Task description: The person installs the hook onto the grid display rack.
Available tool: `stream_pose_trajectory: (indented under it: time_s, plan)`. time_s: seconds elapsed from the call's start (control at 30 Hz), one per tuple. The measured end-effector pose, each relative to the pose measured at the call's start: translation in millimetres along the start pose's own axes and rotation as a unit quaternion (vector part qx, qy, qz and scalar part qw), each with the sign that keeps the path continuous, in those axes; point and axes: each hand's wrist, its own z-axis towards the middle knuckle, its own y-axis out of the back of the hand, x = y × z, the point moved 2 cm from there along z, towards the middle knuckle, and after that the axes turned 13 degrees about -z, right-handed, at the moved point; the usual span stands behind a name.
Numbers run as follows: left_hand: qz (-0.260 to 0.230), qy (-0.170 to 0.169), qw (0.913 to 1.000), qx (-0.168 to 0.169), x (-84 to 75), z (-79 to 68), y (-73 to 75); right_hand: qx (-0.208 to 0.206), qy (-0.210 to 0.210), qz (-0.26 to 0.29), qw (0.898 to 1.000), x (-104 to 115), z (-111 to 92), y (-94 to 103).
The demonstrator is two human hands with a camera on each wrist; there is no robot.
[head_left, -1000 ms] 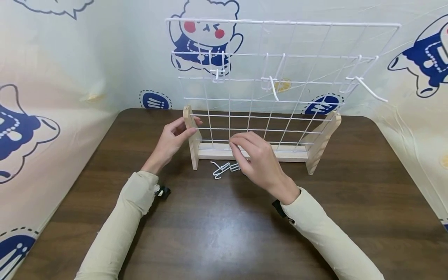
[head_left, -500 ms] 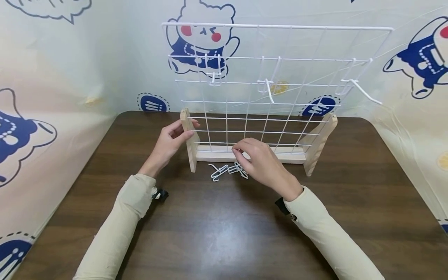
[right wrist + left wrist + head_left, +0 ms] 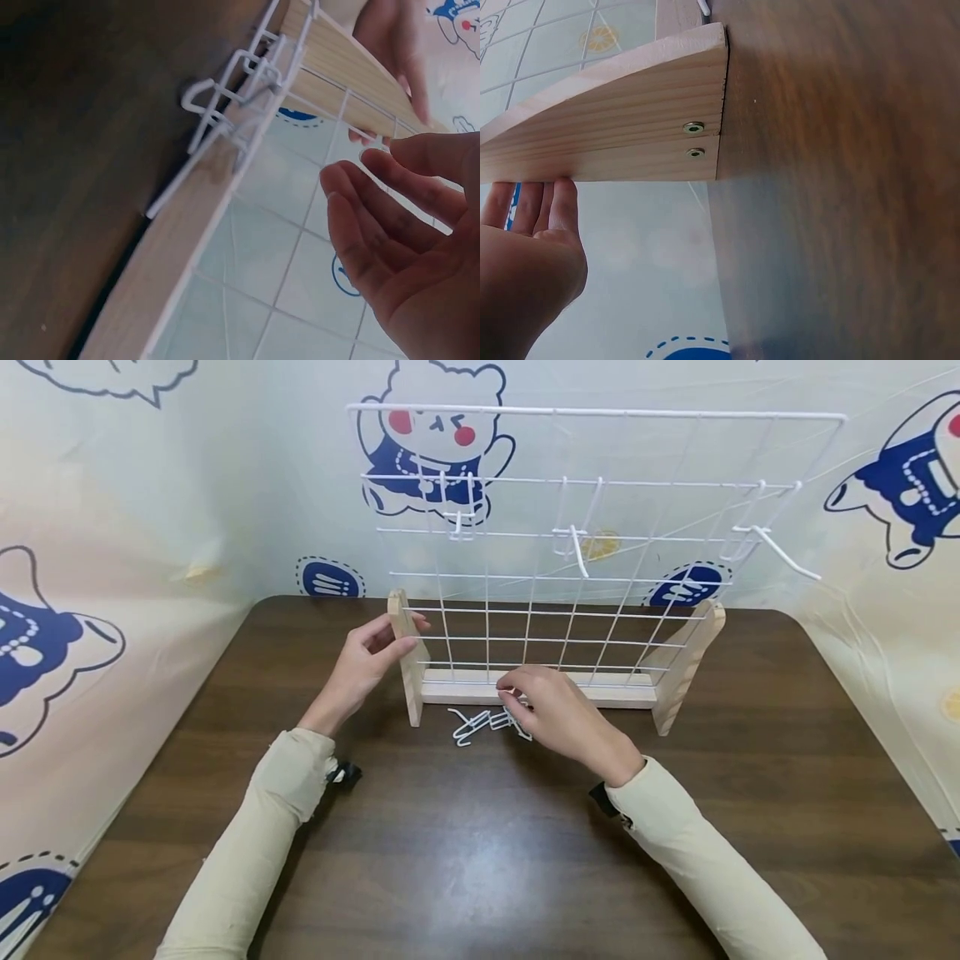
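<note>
My left hand [image 3: 362,664] holds the left wooden side panel [image 3: 407,660] of a stand, thumb in front and fingers reaching behind its edge. The stand carries a white wire grid [image 3: 525,577]. In front of its wooden base bar [image 3: 461,687], several white metal hooks [image 3: 472,727] lie in a small tangled heap on the table, partly hidden by my right hand [image 3: 551,710]. That hand hovers just above the heap, fingers loosely bent. In the right wrist view its thumb and fingertips stand apart from the hooks [image 3: 240,94], and nothing shows between them.
Hooks hang along the grid's upper wire: a left hook [image 3: 458,518], a middle hook [image 3: 579,550] and a right hook [image 3: 783,552] jutting forward. The right side panel [image 3: 688,668] stands on the brown table [image 3: 450,843]. A patterned cloth [image 3: 187,485] surrounds the table.
My right hand has shifted slightly right and down toward the hooks, so more of the heap shows. My left hand stays at the side panel. The head view has shifted slightly.
</note>
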Motion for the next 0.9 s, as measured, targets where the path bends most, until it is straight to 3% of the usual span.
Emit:
stream_pose_trajectory:
  time_s: [0.17, 0.4, 0.6, 0.9]
  plan:
    - [0.016, 0.005, 0.9999, -0.003, 0.7, 0.0, 0.0, 0.037, 0.012, -0.019, 0.999, 6, -3, -14.1]
    - [0.023, 0.016, 0.9996, -0.003, -4.8, -2.1, -4.1, 0.056, 0.064, -0.016, 0.996, 18, -8, -34.1]
    - [0.024, 0.027, 0.9993, 0.002, -23.4, -6.4, -13.1, 0.087, 0.060, -0.029, 0.994, 20, -8, -34.9]
    - [0.031, 0.030, 0.9991, 0.004, -25.4, -6.5, -13.7, 0.141, 0.069, -0.015, 0.988, 22, -10, -35.1]
